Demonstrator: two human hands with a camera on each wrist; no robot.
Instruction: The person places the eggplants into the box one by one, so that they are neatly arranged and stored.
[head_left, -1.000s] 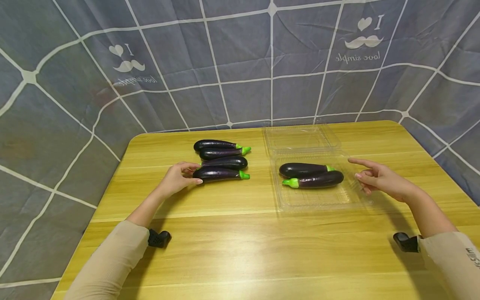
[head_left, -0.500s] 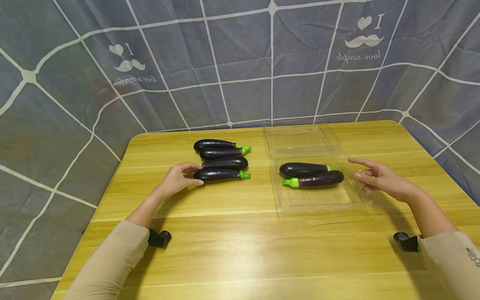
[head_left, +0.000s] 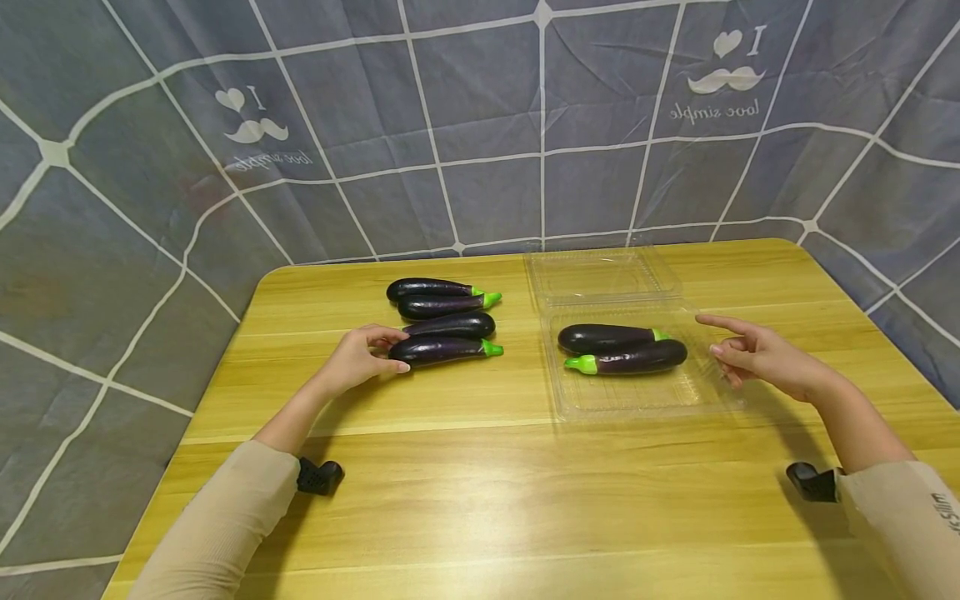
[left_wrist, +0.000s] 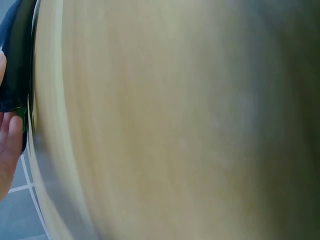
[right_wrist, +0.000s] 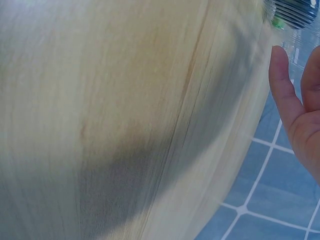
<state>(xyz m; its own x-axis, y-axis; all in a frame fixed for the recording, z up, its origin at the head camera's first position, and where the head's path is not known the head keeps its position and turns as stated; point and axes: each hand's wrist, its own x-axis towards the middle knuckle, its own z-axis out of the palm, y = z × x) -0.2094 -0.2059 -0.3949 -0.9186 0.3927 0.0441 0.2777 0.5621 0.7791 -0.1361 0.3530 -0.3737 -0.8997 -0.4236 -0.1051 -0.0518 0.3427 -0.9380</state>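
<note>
- Nudged slightly right since the earlier head frames: the near eggplant of the group of four on the left, along with the fingertips of the left hand.
- Left fingers pinch this eggplant at its blunt end — thumb on the near side, fingertips on the far side; its green stem points right, towards the container.
- Clear plastic container: base nearer the person, lid folded open towards the far edge of the table.
- Inside the base, two lie side by side, touching: the rear boxed eggplant with its stem right, the front boxed eggplant with its stem left. Ribbed floor shows in front of them.
- Outside the container, on the table beyond the pinched one: third eggplant, blunt end right; second eggplant and farthest eggplant, both stems right.
- Right hand beside the container's right rim: index finger extended, the others loosely bent and holding nothing — whether it touches the plastic I cannot tell.
</note>
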